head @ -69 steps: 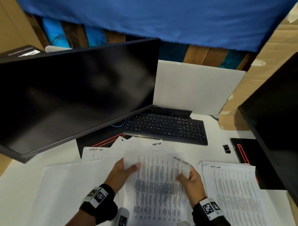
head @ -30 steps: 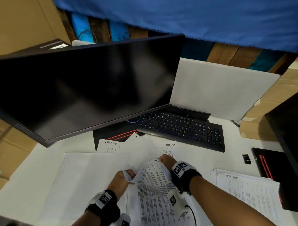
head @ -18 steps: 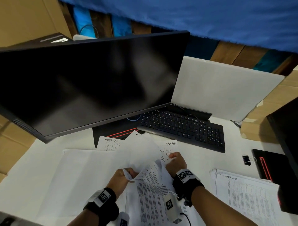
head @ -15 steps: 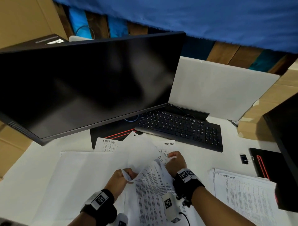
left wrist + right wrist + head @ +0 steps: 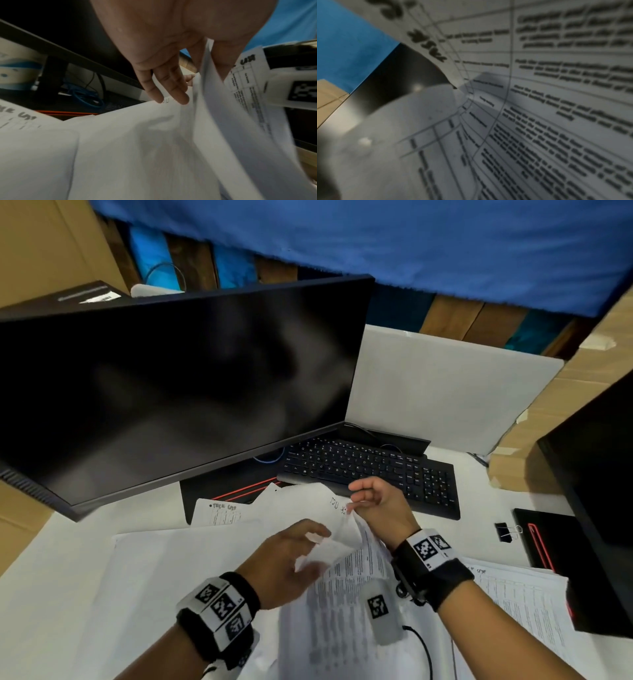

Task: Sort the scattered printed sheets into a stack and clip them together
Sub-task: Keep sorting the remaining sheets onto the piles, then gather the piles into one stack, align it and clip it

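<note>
A printed sheet (image 5: 346, 573) curls up off the desk in front of me. My right hand (image 5: 352, 503) pinches its top corner just short of the keyboard. My left hand (image 5: 318, 537) holds a sheet edge between thumb and fingers, blurred. In the left wrist view the left hand (image 5: 188, 94) has a white sheet (image 5: 240, 121) rising between fingers (image 5: 164, 86) and thumb. The right wrist view is filled by the bent printed sheet (image 5: 539, 108); the hand itself is hidden. A stack of printed sheets (image 5: 513, 594) lies at the right. A black binder clip (image 5: 503, 530) lies beyond it.
A tilted black monitor (image 5: 171, 392) overhangs the left of the desk. A black keyboard (image 5: 370, 467) lies just beyond my hands. Blank white sheets (image 5: 154, 577) cover the left side, with a headed sheet (image 5: 219, 511) behind. A black notebook (image 5: 548, 539) sits at the right.
My right hand crossed over, took the sheet's top corner and raised it toward the keyboard. My left hand shifted up and right along the sheet's edge, and the sheet bends more steeply.
</note>
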### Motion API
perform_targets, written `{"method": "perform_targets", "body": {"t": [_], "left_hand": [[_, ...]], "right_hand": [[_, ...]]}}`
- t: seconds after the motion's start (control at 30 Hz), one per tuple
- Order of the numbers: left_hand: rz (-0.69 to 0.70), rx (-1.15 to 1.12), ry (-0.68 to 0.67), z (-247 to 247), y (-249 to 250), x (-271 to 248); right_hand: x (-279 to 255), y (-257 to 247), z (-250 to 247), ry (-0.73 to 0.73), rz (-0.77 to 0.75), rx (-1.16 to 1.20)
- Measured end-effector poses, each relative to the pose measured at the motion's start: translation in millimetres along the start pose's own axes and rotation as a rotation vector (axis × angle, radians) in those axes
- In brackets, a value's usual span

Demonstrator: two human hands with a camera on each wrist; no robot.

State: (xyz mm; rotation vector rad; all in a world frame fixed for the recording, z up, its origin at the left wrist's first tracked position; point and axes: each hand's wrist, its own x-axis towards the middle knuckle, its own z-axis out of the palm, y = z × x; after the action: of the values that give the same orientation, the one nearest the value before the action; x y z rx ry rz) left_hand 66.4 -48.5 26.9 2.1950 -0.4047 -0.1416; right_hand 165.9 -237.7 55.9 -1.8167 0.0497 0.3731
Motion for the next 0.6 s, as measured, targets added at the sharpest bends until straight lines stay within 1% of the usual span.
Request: {"method": "perform_targets", "body": {"t": [0.07,0.13,0.23,0.27,0.3,0.37,0.43,0.53,0.6], "left_hand": [[-0.005,-0.021,-0.029,1,4,0],[-0.051,-0.11,-0.008,1,5,-2],[-0.116,-0.134,0.017,-2,4,-8],[-0.129,-0.133,0.011,-1,3,-10],[-0.146,-0.13,-0.001,0,1,-13],[-0.169,-0.112,-0.02,3,-2,-17],[-0.185,-0.091,-0.025,7,-4,-20],[-0.214,-0.082,-0.028,10,-4,-25],[-0.219,-0.083,-0.035,11,-5,-27]], "right_hand": [[-2,-5,-1,-0.047,-0.015,-0.011],[-2,-6,-4,-0.06,-0.007,-0.077],[3,4,-12,-0.03,0.06,-0.244],[5,10,-15,-0.057,0.103,-0.299],[8,15,-18,-0.11,0.152,-0.342],[12,23,-20,-0.262,0.232,-0.401],[12,28,-19,-0.396,0.265,-0.449],[9,28,-14,-0.485,0.291,-0.442],[11,29,-12,-0.535,0.255,-0.494]]}}
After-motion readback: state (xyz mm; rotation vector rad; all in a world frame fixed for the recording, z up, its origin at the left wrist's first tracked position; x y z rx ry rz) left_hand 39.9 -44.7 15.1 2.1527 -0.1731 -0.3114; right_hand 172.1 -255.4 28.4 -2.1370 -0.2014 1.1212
